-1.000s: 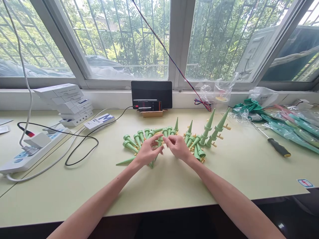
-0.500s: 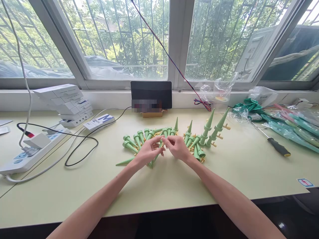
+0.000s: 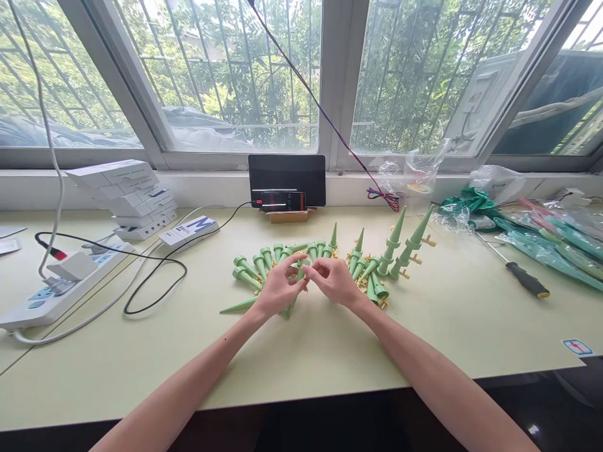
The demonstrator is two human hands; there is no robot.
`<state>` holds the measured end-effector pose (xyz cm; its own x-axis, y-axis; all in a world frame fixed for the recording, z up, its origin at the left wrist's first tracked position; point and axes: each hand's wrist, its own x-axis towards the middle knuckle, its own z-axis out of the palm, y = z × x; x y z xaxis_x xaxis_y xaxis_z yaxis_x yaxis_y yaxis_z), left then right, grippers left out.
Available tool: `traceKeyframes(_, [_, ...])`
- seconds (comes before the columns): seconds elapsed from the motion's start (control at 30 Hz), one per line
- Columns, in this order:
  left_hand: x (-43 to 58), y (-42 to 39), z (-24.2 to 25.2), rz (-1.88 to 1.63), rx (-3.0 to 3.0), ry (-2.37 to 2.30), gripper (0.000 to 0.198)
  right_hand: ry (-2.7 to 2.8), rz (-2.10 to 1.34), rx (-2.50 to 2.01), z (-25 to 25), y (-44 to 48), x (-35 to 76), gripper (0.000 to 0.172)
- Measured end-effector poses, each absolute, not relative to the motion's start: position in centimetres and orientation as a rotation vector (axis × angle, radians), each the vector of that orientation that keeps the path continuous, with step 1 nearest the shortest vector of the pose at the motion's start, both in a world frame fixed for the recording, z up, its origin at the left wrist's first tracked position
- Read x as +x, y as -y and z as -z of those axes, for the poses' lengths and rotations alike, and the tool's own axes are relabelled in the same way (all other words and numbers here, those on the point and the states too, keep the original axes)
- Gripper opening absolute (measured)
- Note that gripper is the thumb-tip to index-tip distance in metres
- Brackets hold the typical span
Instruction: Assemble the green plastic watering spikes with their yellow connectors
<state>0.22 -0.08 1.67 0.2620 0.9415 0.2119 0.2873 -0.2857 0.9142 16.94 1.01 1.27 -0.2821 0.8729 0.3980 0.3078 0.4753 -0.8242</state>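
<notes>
Head view: a pale table (image 3: 301,364) spans the width, with a dark tablet (image 3: 286,172) propped at its far edge. On the near side of the tablet and to its right, tall nested stacks (image 3: 392,245) of green cones stand upright. Loose cones (image 3: 245,276) lie straight out from the tablet towards the person, spreading to either side of it.

Among them, nearer than the tablet and just right of its middle, the left hand (image 3: 279,287) has thumb and fingers curled around one green spike (image 3: 300,271). The right hand (image 3: 336,281) meets it with thumb and forefinger tips together at the spike; whether they pinch a part or merely touch it cannot be told, as the fingers cover the contact.

The spike looks like thin moulded plastic: probably light, stiff and rather smooth, so squeezing the taper could make it slip. The broad collared end should give the surest hold. Smallest are the yellow fittings (image 3: 415,258), which jut from the stacks right of the tablet; their slim stems look the likeliest to snap, so they are better steadied at the base than levered sideways.
</notes>
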Motion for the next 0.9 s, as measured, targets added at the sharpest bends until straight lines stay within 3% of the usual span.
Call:
traceKeyframes(0.37, [0.35,0.16,-1.71,-1.110,1.770,-1.126,0.054,1.825,-0.684,-1.010,-1.03,-1.18,16.97,0.026])
traceKeyframes(0.9, [0.43,0.18,-2.35,-1.221,1.764,-1.223,0.034,1.779,-0.668,-1.009,-0.56,-1.70,17.08,0.023])
